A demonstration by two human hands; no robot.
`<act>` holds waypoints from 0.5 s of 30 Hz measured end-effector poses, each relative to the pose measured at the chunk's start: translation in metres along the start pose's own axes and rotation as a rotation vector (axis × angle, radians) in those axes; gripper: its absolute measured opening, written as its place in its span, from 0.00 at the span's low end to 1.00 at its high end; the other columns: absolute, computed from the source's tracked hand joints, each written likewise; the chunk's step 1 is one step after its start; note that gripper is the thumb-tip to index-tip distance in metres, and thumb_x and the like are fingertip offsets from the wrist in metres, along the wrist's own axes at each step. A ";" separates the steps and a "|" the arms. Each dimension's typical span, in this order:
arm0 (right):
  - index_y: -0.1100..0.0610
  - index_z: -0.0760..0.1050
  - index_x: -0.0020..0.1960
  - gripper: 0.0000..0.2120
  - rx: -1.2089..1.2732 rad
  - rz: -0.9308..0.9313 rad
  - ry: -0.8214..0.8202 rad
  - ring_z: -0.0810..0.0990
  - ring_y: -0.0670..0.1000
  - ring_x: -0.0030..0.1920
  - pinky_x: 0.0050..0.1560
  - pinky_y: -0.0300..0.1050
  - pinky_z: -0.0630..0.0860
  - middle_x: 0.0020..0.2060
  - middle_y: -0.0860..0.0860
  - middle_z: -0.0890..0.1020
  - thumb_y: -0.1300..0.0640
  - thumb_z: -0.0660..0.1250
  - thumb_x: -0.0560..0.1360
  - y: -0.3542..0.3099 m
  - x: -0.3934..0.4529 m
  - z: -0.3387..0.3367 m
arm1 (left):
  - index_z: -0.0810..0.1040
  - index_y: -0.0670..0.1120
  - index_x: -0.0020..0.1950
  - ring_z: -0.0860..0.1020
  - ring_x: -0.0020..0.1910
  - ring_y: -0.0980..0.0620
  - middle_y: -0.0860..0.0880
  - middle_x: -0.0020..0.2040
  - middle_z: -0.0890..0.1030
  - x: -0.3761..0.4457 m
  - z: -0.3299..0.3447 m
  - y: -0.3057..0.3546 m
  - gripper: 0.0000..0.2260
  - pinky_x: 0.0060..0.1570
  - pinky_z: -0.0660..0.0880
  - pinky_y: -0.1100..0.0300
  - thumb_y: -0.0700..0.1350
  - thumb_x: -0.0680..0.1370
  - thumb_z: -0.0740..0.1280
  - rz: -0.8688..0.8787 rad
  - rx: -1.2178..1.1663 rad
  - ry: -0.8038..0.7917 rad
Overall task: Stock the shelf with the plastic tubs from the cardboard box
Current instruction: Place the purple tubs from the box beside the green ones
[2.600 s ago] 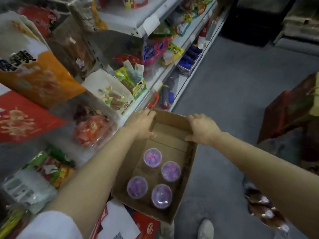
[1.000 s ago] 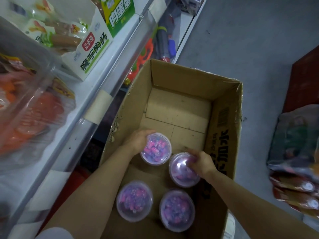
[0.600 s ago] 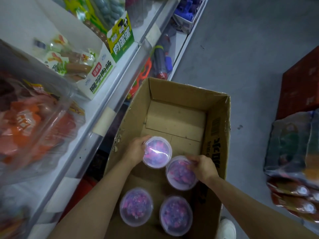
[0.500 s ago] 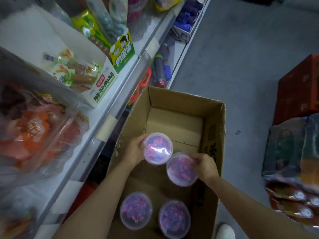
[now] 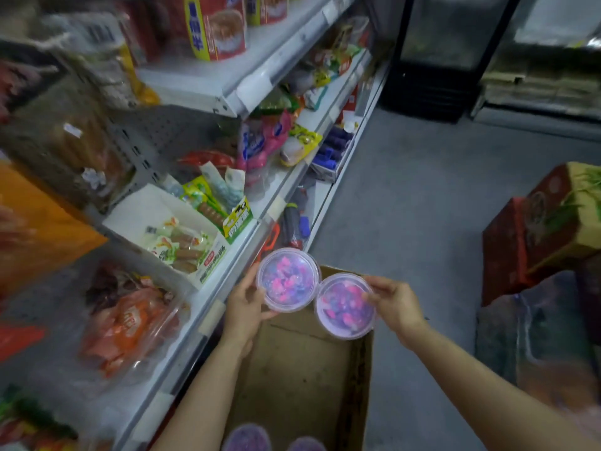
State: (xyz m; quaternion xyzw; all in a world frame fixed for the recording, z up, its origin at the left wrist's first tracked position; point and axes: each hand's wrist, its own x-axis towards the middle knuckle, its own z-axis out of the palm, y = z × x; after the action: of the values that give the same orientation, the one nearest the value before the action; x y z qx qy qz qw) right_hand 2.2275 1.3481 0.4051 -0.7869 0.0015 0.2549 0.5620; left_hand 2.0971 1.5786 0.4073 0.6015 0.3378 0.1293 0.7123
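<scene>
Our left hand (image 5: 242,307) grips one plastic tub (image 5: 287,279), our right hand (image 5: 395,304) another tub (image 5: 345,306), rims seemingly touching above the cardboard box (image 5: 302,379). We should keep them level, then swing left to the shelf (image 5: 224,265).

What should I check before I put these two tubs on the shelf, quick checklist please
1. Left hand holds its tub securely: ok, fingers curl round the rim.
2. Right hand holds the other tub securely: ok, pinched at the edge.
3. Lids closed on both tubs: cannot tell, though nothing is spilling.
4. Both tubs are up out of the cardboard box: ok, though their rims touch each other.
5. Free space on the shelf: cannot tell, the nearby stretch holds a sausage carton and bags.
6. Tubs left in the box: not ok, two more wait at the bottom edge.
</scene>
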 end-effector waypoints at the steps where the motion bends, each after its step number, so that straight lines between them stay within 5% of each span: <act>1: 0.57 0.82 0.54 0.15 0.014 -0.023 0.005 0.83 0.49 0.45 0.42 0.36 0.81 0.47 0.52 0.85 0.71 0.67 0.73 -0.015 -0.002 -0.009 | 0.71 0.50 0.72 0.78 0.60 0.46 0.48 0.63 0.78 -0.005 0.008 0.015 0.21 0.40 0.82 0.54 0.35 0.80 0.62 0.010 -0.018 0.014; 8: 0.54 0.82 0.55 0.15 0.067 -0.144 0.052 0.84 0.51 0.48 0.51 0.51 0.82 0.48 0.51 0.85 0.69 0.69 0.73 -0.106 -0.018 -0.072 | 0.68 0.50 0.73 0.76 0.61 0.44 0.45 0.63 0.75 -0.043 0.066 0.115 0.22 0.42 0.82 0.53 0.34 0.80 0.61 0.139 -0.076 0.048; 15: 0.56 0.82 0.56 0.15 0.123 -0.253 0.106 0.84 0.51 0.49 0.52 0.50 0.81 0.47 0.51 0.85 0.69 0.69 0.73 -0.177 -0.032 -0.142 | 0.67 0.53 0.73 0.78 0.60 0.44 0.50 0.63 0.74 -0.064 0.126 0.196 0.23 0.44 0.82 0.48 0.35 0.81 0.62 0.240 -0.064 0.020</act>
State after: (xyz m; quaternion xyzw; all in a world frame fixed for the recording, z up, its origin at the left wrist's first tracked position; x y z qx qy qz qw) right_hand 2.3080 1.2784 0.6081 -0.7574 -0.0522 0.1396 0.6357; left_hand 2.1734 1.4910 0.6190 0.6134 0.2660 0.2303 0.7071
